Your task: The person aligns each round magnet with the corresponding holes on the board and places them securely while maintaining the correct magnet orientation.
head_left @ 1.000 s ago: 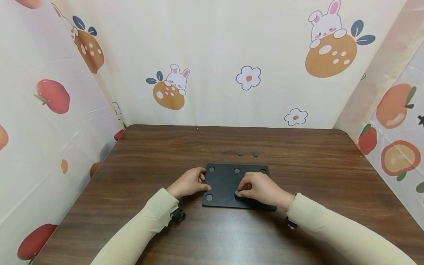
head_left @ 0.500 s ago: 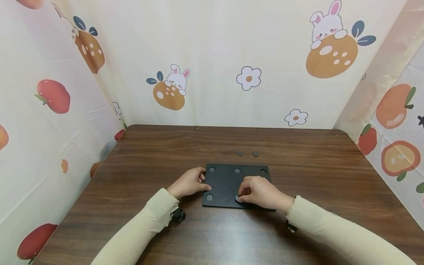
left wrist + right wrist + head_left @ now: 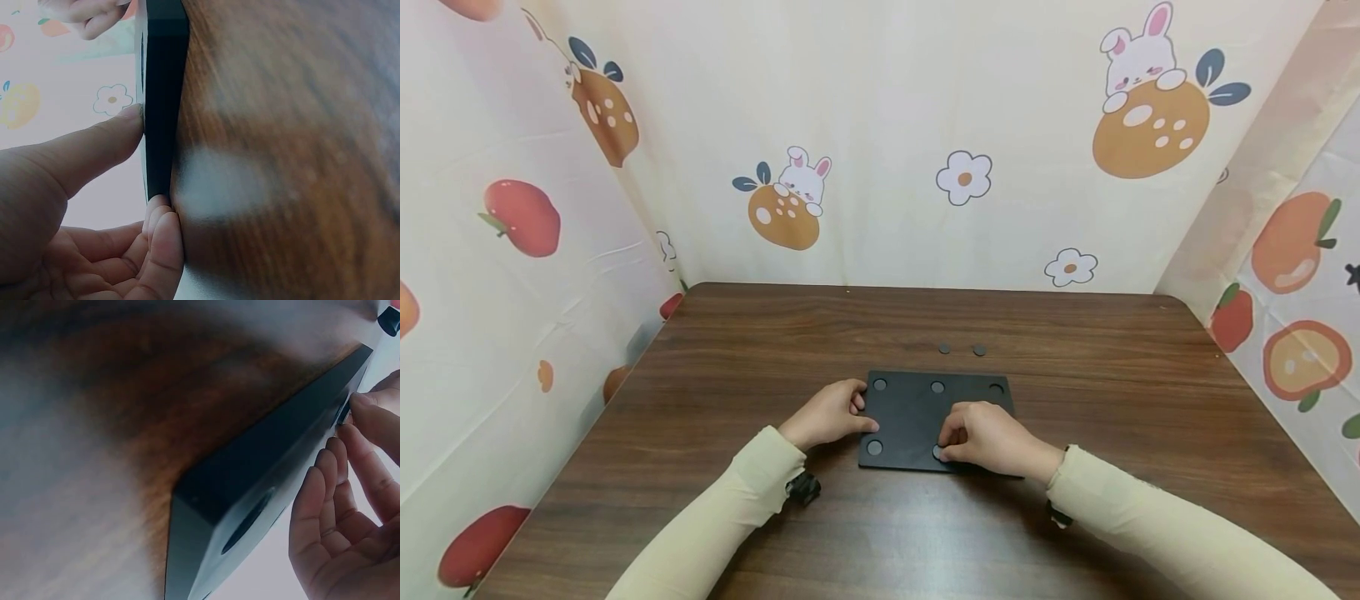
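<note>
A flat black board with round recesses along its long edges lies on the table. Grey discs appear to fill several recesses, such as the far-left disc. My left hand holds the board's left end, thumb on the top edge and fingertips against the side in the left wrist view. My right hand pinches a small disc between thumb and index finger at the near middle of the board. It meets the surface there, tilted in the right wrist view. My right hand covers the near-right part in the head view.
Two loose dark discs, a left one and a right one, lie on the wooden table beyond the board. A patterned curtain hangs behind the table and along both sides.
My right hand has moved slightly toward the board's near edge, bringing the pinched disc to the near middle spot. The left hand and the board have stayed in place.
</note>
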